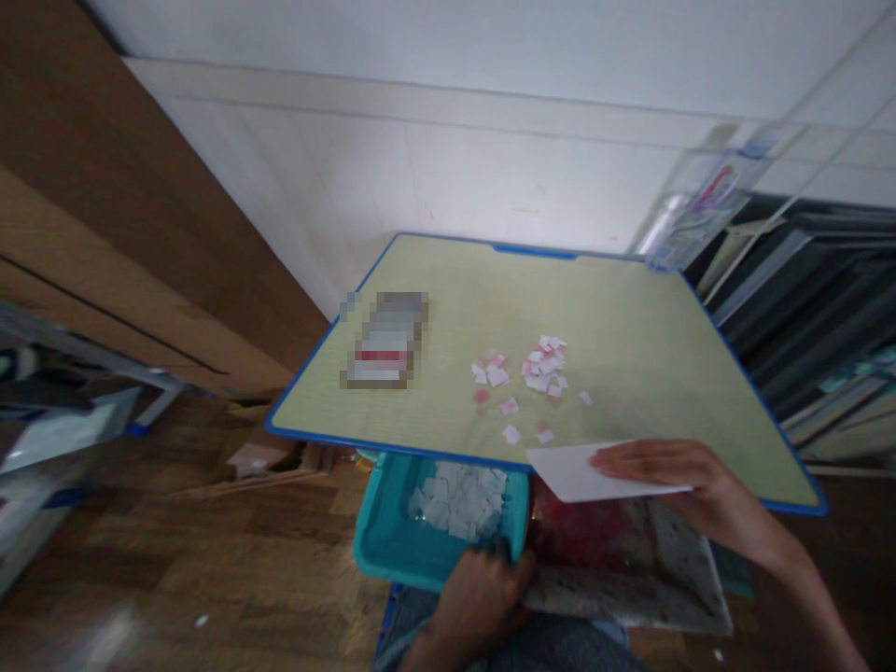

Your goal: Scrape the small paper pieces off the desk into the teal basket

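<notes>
Fingers [648, 457] of right hand [690, 485] flat on white sheet [581, 474] (left hand [480, 588] curled around teal tray [382, 541]).

No text can be read: the object [384, 340] left of centre on the table [630, 308] is pixelated and illegible.

My table [630, 317] fills the middle of the frame, with the wall behind it. On it, a box [385, 341] lies at the left and paper scraps [536, 369] at centre. A sheet [581, 471] overhangs the near edge at lower right, under my right hand [690, 485]. Below that edge sits a bin [392, 546] with scraps in it; my left hand [480, 597] touches its near rim at bottom centre. A tray [651, 579] lies right of the bin.
</notes>
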Motion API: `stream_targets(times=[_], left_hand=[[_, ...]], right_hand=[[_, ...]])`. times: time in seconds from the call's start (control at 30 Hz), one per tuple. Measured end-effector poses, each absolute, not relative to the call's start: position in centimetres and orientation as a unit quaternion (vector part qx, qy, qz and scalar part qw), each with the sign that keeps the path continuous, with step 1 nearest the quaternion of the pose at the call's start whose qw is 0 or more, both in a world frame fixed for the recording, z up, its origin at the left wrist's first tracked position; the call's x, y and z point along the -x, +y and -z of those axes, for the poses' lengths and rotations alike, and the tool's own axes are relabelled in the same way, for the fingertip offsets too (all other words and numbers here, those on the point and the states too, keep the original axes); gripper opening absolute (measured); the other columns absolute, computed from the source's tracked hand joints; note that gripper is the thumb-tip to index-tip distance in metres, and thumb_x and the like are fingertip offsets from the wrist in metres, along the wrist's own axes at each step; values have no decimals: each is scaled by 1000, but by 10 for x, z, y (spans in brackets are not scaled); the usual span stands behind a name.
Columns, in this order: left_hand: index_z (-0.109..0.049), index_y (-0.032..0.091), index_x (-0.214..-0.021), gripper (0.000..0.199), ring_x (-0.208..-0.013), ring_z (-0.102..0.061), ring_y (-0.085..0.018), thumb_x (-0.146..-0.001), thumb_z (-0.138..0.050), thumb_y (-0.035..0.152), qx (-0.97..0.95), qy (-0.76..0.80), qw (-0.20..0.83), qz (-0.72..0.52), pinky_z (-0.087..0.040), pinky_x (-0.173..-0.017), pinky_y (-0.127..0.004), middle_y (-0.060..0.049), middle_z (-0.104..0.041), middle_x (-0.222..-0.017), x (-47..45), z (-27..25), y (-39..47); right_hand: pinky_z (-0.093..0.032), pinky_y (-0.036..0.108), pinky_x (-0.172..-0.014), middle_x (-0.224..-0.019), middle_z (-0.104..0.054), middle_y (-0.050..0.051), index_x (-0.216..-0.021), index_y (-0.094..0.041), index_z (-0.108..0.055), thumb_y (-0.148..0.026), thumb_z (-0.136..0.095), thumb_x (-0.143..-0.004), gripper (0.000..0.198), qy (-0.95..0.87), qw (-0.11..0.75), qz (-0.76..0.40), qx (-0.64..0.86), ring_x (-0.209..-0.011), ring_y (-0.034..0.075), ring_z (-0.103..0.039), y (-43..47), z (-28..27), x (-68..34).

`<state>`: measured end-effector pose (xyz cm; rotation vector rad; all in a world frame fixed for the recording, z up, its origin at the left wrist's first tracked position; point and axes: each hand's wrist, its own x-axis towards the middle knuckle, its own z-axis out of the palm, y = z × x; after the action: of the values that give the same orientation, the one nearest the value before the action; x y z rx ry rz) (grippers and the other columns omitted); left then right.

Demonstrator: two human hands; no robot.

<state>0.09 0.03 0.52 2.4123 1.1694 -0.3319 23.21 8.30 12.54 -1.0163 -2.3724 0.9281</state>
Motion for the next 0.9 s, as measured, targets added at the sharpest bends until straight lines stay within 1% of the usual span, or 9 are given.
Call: stream_targets(times=[0.13, 0.3, 0.43, 0.5, 0.6, 0.7, 0.8, 0.9], left_hand=[[-43, 19, -101, 31, -73, -52, -23, -73, -49, 31, -870, 421, 221, 129, -42, -60, -34, -8, -52, -82, -1, -7, 2], [-43, 19, -101, 32, -72, -53, -24, -73, -50, 31, -872, 423, 219, 112, -42, -60, -35, -8, -53, -82, -1, -8, 2], [-43, 19, -101, 31, -72, -53, -23, -73, -49, 29, -872, 418, 223, 122, -42, -60, -34, -8, -54, -81, -1, -12, 2], [-42, 19, -102, 32, -73, -53, -24, -74, -49, 31, -870, 420, 221, 132, -41, -60, -33, -8, -54, -81, -1, -13, 3], [-42, 19, -105, 35, -75, -52, -24, -74, -49, 33, -869, 422, 219, 135, -41, -62, -34, -8, -53, -83, -1, -13, 3], [-41, 20, -107, 36, -75, -52, -24, -74, -49, 34, -870, 427, 217, 121, -41, -61, -34, -8, -53, -82, -1, -10, 2], [-41, 20, -107, 36, -73, -52, -24, -75, -48, 34, -872, 425, 216, 112, -41, -60, -35, -8, -53, -81, 0, -8, 2], [-41, 20, -108, 37, -73, -52, -24, -75, -48, 35, -873, 425, 215, 106, -41, -60, -34, -9, -53, -82, 0, -6, 1]], right_hand=[[-46, 34, -82, -104, -60, 6, -102, -27, -59, -15, -51, -73, 32, -835, 174, -344, 392, -98, 21, -53, 80, -128, -254], [-48, 31, -78, -99, -63, 5, -94, -31, -63, -21, -52, -73, 26, -786, 189, -369, 458, -93, 22, -56, 69, -134, -282], [-48, 29, -76, -98, -63, 4, -91, -31, -65, -27, -53, -72, 22, -727, 205, -409, 513, -90, 24, -57, 65, -136, -299], [-48, 29, -76, -97, -64, 4, -90, -30, -66, -27, -52, -73, 22, -716, 229, -398, 525, -90, 25, -57, 68, -136, -305], [-46, 30, -78, -95, -65, 4, -86, -27, -67, -24, -54, -72, 20, -743, 245, -342, 520, -90, 25, -57, 78, -135, -306], [-46, 30, -77, -94, -65, 5, -88, -24, -67, -23, -51, -74, 21, -765, 216, -325, 513, -88, 25, -58, 85, -134, -301], [-46, 28, -75, -94, -65, 4, -94, -23, -65, -23, -47, -76, 25, -774, 165, -344, 505, -88, 23, -58, 85, -135, -295], [-47, 28, -73, -94, -65, 3, -95, -23, -64, -21, -49, -76, 24, -790, 139, -365, 473, -86, 22, -59, 79, -139, -294]])
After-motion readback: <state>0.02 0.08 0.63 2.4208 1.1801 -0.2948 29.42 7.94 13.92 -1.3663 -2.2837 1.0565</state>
